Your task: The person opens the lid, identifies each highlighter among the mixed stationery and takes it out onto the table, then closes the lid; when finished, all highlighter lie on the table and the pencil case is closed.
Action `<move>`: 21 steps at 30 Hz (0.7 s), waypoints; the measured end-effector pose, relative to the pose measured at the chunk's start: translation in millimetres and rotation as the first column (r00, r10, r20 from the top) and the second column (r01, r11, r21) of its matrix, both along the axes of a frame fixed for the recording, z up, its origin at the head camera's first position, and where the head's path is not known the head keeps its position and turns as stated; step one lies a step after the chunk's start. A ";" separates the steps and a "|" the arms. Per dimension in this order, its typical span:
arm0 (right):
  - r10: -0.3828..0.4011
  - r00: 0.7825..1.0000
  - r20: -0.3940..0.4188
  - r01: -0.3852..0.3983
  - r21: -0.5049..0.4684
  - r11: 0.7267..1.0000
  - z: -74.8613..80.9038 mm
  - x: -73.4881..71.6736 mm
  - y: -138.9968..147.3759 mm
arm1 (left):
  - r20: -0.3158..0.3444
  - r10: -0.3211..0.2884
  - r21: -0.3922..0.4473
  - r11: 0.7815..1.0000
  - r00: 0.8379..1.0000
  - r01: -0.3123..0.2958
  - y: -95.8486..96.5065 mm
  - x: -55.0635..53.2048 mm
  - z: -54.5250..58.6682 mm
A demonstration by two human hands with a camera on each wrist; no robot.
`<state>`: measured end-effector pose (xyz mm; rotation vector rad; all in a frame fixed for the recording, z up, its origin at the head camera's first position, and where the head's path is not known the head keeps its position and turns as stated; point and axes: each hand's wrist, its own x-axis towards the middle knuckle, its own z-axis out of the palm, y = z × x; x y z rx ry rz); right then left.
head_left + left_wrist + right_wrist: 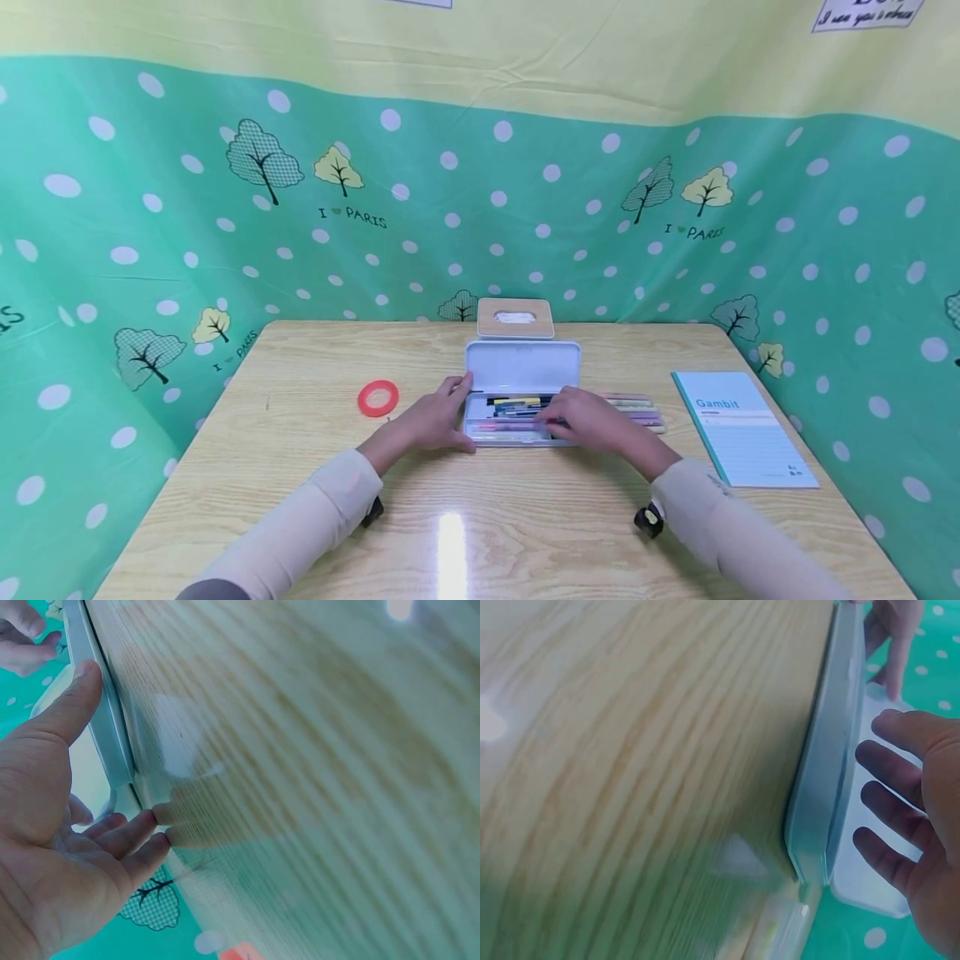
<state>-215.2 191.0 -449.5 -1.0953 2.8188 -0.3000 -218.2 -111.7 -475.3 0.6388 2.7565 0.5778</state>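
A white pencil case (522,367) lies unfolded on the table, its lid standing up at the back. My left hand (437,417) holds the case's left end, the thumb along the front wall and the fingers at the far side. In the left wrist view that thumb (75,701) lies against the case's edge. Several pens (513,408) lie inside the case, among them a yellow-and-black one and pink ones. Over the right end is my right hand (588,421), its fingertips down among the pens. The right wrist view shows these fingers (889,802) spread, with nothing visible between them.
More pens (637,408) lie right of the case, partly behind my right hand. A light blue notebook (750,429) is farther right. To the left lies a red tape ring (361,400). A wood-topped tissue box (495,317) stands behind the lid, near the patterned curtain.
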 end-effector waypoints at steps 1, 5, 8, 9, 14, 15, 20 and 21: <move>0.010 1.000 0.008 -0.010 -0.003 1.000 -0.9 -0.1 -1.7 | 0.001 0.000 0.000 1.000 1.000 0.000 -0.1 0.0 0.1; 0.030 0.999 0.032 -0.030 0.012 0.999 -4.5 -0.9 -8.1 | -0.002 -0.004 0.004 1.000 1.000 0.004 0.0 0.0 0.1; 0.046 0.999 0.017 -0.047 0.043 0.998 -6.1 -1.1 -11.7 | -0.004 -0.004 -0.003 1.000 1.000 0.004 0.3 -0.3 0.3; 0.052 0.999 0.007 -0.052 0.056 0.997 -6.5 -1.0 -12.6 | -0.005 -0.004 -0.003 1.000 1.000 0.004 0.3 -0.3 0.3; 0.083 0.996 -0.041 -0.078 0.114 0.990 -7.8 0.4 -15.9 | -0.013 -0.009 0.002 1.000 1.000 0.009 -0.1 -0.4 -0.3; 0.086 0.995 -0.045 -0.080 0.121 0.989 -8.2 0.7 -16.3 | -0.012 -0.008 0.002 1.000 1.000 0.008 -0.1 -0.3 -0.2; 0.090 0.994 -0.063 -0.080 0.142 0.987 -9.7 2.2 -18.2 | -0.003 0.000 0.004 1.000 1.000 0.000 -0.3 0.3 0.4; 0.095 0.993 -0.067 -0.084 0.146 0.986 -9.9 2.3 -18.3 | -0.002 0.000 0.003 1.000 1.000 0.000 -0.3 0.4 0.5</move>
